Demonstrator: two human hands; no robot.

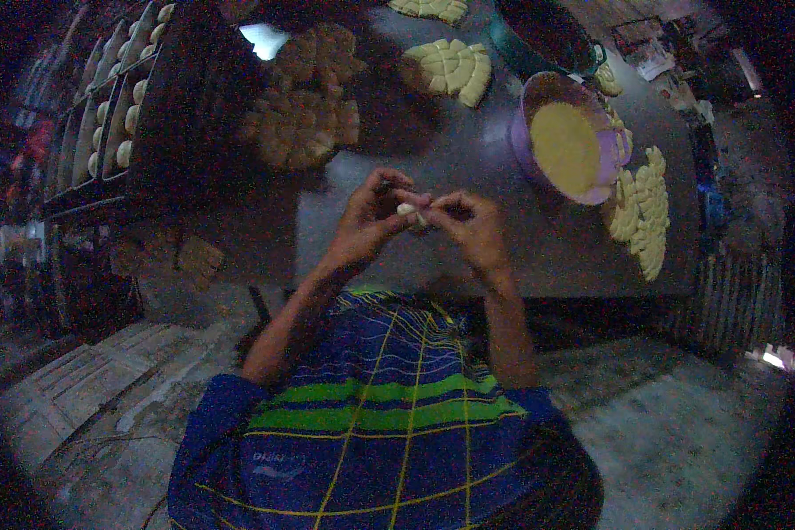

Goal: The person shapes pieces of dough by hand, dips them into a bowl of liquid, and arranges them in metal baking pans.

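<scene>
Over the near part of the dark table (397, 265), my hands meet in front of me. A small pale piece of dough (408, 210) shows between their fingertips. My left hand (371, 216) is curled, its thumb and fingers pinching the piece. The fingers of my right hand (473, 230) are bent and pressed together against the same piece, hiding part of it. To the right stands a purple tub (523, 132) with two handles, holding a pale yellow mass. Flat clusters of cut dough pieces (455, 71) lie farther off, with more dough pieces (649, 216) beyond the tub.
A large teal basin (503, 35) stands at the back. Brown, segmented clusters (305, 124) are at the far left. A tall rack (106, 115) on the left carries pale round pieces. Worn flooring (645, 424) shows below the table's near edge.
</scene>
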